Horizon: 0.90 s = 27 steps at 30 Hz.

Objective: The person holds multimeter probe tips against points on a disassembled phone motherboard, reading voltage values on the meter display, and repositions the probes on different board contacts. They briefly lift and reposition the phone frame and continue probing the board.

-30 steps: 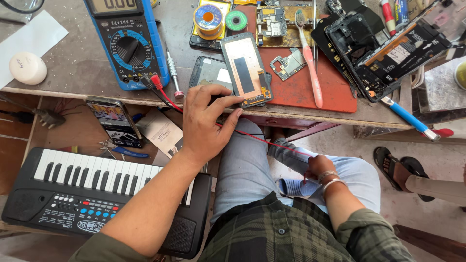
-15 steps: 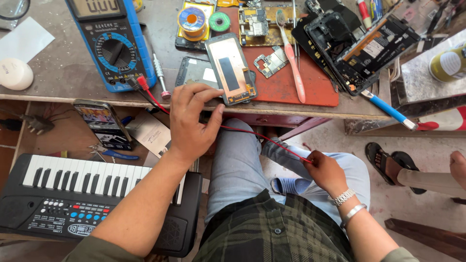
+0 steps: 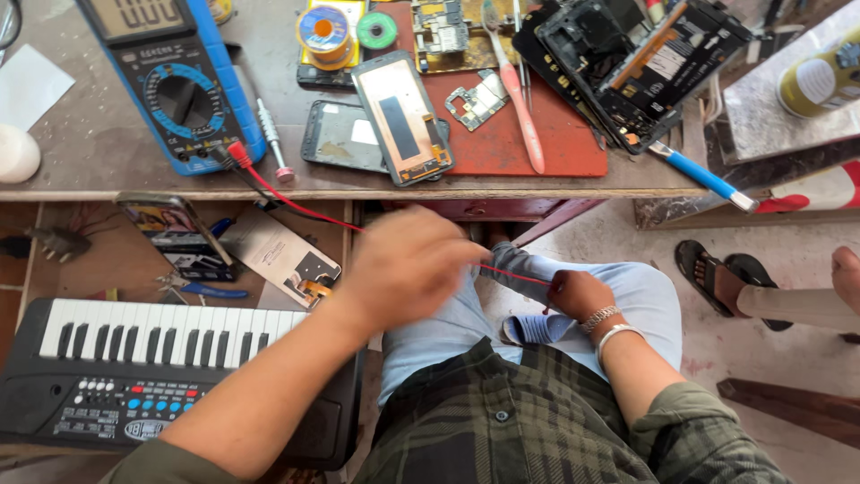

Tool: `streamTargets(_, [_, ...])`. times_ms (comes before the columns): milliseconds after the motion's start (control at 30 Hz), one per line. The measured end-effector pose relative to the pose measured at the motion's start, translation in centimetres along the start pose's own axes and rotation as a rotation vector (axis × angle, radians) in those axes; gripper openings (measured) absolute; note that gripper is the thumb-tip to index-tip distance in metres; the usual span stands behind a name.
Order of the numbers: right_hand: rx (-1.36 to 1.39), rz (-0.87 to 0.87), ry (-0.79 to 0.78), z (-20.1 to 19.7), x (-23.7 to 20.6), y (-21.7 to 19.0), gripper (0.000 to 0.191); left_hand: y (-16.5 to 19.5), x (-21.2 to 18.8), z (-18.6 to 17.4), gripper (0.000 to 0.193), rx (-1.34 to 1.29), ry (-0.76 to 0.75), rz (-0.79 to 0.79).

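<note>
Below the surface (image 3: 107,175) edge, your blurred left hand (image 3: 408,264), grip unreadable, crosses the red lead (image 3: 296,208); your right hand (image 3: 578,294) pinches it. Snagging could drag the multimeter (image 3: 175,85) off.

Your left hand (image 3: 408,269) is motion-blurred, its fingers unreadable, your right hand's (image 3: 578,294) grip is hidden, and at twelve o'clock the multimeter (image 3: 170,81) is cropped.
</note>
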State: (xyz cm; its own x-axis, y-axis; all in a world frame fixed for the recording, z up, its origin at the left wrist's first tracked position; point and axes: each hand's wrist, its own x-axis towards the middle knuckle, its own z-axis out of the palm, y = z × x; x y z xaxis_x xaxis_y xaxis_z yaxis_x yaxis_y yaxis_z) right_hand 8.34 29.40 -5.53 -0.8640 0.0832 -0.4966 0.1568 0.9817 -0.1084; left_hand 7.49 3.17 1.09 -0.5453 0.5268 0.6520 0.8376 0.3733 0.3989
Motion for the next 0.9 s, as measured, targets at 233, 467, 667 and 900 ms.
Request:
streamTargets(233, [-0.094,0.021,-0.061,-0.8,-2.0,-1.3,0.039,0.2,1.8,10.3,0.037,0.360,-1.002,-0.254])
streamTargets(467, [-0.032,0.035,0.237,-1.1,-2.8,-0.7,0.032,-1.9,2.8,10.7,0.035,0.423,-0.889,-0.640])
streamTargets(667, [0.096,0.012,0.049,-2.9,-3.8,-1.1,0.034,-1.1,3.3,9.9,0.027,0.408,-1.127,-0.423])
streamTargets(900, [0.692,-0.074,0.120,-2.8,-2.9,-1.8,0.036,2.1,5.2,8.0,0.029,0.079,-0.737,-0.270])
